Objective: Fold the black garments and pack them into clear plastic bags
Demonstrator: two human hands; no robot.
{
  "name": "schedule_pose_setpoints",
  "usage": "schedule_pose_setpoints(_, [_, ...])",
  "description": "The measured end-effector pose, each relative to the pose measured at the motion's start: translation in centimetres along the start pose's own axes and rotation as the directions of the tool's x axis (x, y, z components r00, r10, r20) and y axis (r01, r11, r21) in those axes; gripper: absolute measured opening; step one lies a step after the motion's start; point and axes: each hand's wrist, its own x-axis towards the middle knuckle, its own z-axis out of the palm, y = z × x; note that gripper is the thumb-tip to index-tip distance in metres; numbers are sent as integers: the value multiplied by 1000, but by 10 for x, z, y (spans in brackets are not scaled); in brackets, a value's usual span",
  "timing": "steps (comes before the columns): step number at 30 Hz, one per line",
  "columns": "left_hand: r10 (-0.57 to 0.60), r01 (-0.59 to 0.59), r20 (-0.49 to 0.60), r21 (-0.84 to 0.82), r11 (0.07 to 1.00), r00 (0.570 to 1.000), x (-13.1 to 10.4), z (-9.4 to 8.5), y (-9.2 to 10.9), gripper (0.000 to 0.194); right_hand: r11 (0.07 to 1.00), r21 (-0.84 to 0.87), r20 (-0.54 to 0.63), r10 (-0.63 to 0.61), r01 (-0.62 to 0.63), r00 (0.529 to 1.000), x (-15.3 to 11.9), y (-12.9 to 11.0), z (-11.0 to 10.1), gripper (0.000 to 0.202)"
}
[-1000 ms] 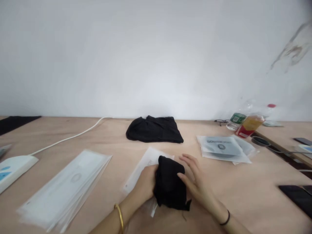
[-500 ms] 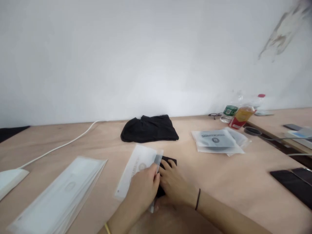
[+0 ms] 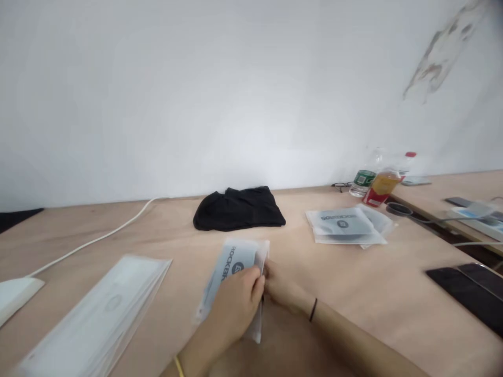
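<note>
My left hand (image 3: 239, 293) is closed on the open edge of a frosted plastic pouch (image 3: 226, 262) printed ROCKBROS. Behind that edge, a dark item shows faintly through the plastic. At the pouch's mouth my right hand (image 3: 285, 285) has its fingers curled in, partly covered by the pouch edge and my left thumb; what they grip is hidden. Beyond both hands a folded black cloth (image 3: 239, 209) lies close to the wall.
Flat frosted pouches (image 3: 94, 314) lie in a stack at the left. A filled ROCKBROS pouch (image 3: 343, 228) rests on another at the right. Farther off stand a water bottle (image 3: 363, 180) and a red-capped drink bottle (image 3: 383, 186). A dark phone (image 3: 467, 296) lies at the right.
The black cloth under my right hand has gone out of sight at the pouch. My right fingers, spread before, are now curled at its opening. The pouch looks fuller, its print darker.
</note>
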Motion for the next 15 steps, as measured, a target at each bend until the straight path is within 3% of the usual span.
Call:
schedule_pose_setpoints(2, [88,-88,-38,-10,996,995,-20,-3,-13,22,997,-71,-44,-2,-1,999,-11,-3,-8,34])
schedule_pose_setpoints(4, [246,-241,-118,50,969,962,-41,0,-26,17,940,-333,-110,-115,72,987,-32,-5,-19,28])
schedule_pose_setpoints(5, [323,-309,-165,107,945,932,-48,4,-30,15,852,-505,-89,-211,139,973,-44,-5,-22,25])
schedule_pose_setpoints(7, [438,-393,-257,209,896,862,-57,14,-34,3,578,-755,103,-364,311,926,-64,-6,-20,20])
schedule_pose_setpoints(10, [482,-436,-342,206,876,807,-54,25,-31,26,254,-826,361,-445,502,820,-77,-8,1,11])
schedule_pose_setpoints(12, [462,-439,-357,149,886,811,-50,25,-28,30,168,-834,403,-463,525,789,-75,-9,14,12])
schedule_pose_setpoints(15, [420,-427,-325,53,903,848,-55,15,-28,33,99,-854,426,-432,511,795,-62,-7,12,13])
